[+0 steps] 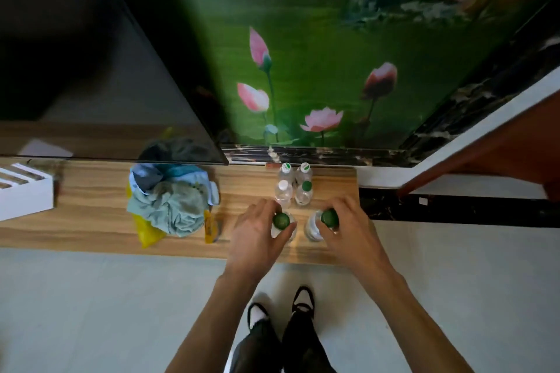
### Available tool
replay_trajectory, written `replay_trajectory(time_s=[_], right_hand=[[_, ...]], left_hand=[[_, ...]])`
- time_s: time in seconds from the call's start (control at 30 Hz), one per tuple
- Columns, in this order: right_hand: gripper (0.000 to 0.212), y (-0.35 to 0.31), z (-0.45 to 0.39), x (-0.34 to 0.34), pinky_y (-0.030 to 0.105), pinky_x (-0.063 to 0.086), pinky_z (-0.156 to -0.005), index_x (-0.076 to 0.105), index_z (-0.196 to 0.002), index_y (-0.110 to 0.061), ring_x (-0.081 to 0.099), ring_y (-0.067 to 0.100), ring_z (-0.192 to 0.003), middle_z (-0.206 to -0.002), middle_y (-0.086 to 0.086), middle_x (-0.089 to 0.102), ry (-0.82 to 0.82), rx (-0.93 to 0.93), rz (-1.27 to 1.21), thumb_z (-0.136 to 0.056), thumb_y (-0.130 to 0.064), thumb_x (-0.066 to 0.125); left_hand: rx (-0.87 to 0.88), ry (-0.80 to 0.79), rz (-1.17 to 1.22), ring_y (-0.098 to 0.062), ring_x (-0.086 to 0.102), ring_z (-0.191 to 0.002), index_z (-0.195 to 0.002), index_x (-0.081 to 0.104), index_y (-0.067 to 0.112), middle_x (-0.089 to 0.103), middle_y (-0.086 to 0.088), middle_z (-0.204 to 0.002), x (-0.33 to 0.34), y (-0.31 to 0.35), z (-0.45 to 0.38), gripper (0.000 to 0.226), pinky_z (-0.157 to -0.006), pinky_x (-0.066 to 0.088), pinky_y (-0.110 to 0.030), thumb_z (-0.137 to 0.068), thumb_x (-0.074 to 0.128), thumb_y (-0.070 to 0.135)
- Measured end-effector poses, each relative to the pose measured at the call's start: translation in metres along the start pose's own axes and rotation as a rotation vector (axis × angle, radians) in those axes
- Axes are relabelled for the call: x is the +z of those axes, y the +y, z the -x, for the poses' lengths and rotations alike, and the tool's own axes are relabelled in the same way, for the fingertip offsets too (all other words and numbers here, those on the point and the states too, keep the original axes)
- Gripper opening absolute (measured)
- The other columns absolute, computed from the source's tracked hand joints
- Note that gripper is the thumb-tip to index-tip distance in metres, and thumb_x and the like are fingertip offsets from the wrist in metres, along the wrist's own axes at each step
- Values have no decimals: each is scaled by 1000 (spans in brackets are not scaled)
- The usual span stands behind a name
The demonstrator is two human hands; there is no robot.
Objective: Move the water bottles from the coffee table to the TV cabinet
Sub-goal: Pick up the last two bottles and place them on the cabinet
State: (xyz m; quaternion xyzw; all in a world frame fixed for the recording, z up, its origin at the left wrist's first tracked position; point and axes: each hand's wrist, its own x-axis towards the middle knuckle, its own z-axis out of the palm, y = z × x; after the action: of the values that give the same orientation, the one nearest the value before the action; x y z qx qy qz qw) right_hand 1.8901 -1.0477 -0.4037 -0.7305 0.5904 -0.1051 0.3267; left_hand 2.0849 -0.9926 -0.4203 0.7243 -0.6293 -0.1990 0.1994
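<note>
Left hand (257, 228) wrapped round left bottle (283, 222), right hand (348, 225) round right bottle (318, 224). Best set down upright on TV cabinet (91, 200), just clear of four bottles (292, 188) behind, then released.

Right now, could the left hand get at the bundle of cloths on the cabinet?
Probably not yet: the left hand is full, gripping a green-capped bottle. The bundle of cloths lies just beside it, nothing between.

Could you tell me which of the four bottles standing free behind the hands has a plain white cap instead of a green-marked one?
The front-left bottle of that group: its cap is plain white, while the other three show green.
</note>
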Motion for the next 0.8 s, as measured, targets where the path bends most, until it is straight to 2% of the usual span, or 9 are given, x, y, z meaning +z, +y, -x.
replay_trajectory(time_s=[0.17, 0.3, 0.43, 0.53, 0.67, 0.73, 0.8], right_hand=[[26, 37, -35, 41, 27, 51, -73, 60, -112, -28, 61, 13, -90, -117, -12, 50, 40, 21, -13, -90, -23, 74], [30, 70, -60, 78, 5, 38, -68, 62, -110, -22, 53, 2, -86, -119, -10, 53, 47, 7, -5, -86, -18, 79], [26, 99, -84, 114, 12, 41, -65, 63, -110, -20, 61, 8, -82, -119, -8, 54, 47, 32, -6, -88, -22, 78], [27, 117, -98, 138, 7, 42, -65, 65, -111, -19, 65, 9, -83, -120, -7, 56, 61, 62, -47, -88, -22, 79], [30, 133, -112, 171, 0, 42, -62, 66, -109, -17, 57, 1, -76, -116, -4, 60, 80, 63, -53, -84, -19, 83], [30, 139, -119, 186, 1, 38, -60, 66, -110, -18, 58, 2, -79, -118, -4, 59, 67, 69, -54, -85, -20, 82], [29, 146, -125, 199, 2, 39, -66, 66, -111, -17, 63, 5, -82, -117, -4, 58, 69, 58, -55, -86, -21, 81]], left_hand=[[21, 23, 8, -20, 59, -80, -100, 60, 18, 59, 5, -92, 60, -35, -23, 25, -65, 46, -31, -92, 74, 37], [29, 33, 27, -15, 56, -82, -105, 57, 23, 54, 9, -96, 113, -67, -38, 25, -67, 42, -22, -95, 67, 43], [57, 53, 55, -12, 56, -82, -106, 57, 25, 53, 12, -96, 162, -94, -50, 25, -65, 44, -20, -94, 69, 44], [56, 97, 60, -10, 58, -80, -104, 58, 26, 55, 14, -95, 192, -111, -58, 27, -63, 45, -20, -93, 71, 46], [57, 129, 67, -8, 59, -81, -106, 58, 27, 56, 15, -96, 225, -133, -65, 28, -63, 45, -19, -93, 71, 49], [60, 128, 53, -8, 60, -82, -107, 57, 28, 56, 15, -97, 237, -143, -68, 28, -62, 46, -18, -94, 69, 50], [56, 126, 47, -7, 61, -82, -107, 57, 29, 56, 16, -98, 246, -151, -72, 27, -60, 46, -18, -94, 67, 50]])
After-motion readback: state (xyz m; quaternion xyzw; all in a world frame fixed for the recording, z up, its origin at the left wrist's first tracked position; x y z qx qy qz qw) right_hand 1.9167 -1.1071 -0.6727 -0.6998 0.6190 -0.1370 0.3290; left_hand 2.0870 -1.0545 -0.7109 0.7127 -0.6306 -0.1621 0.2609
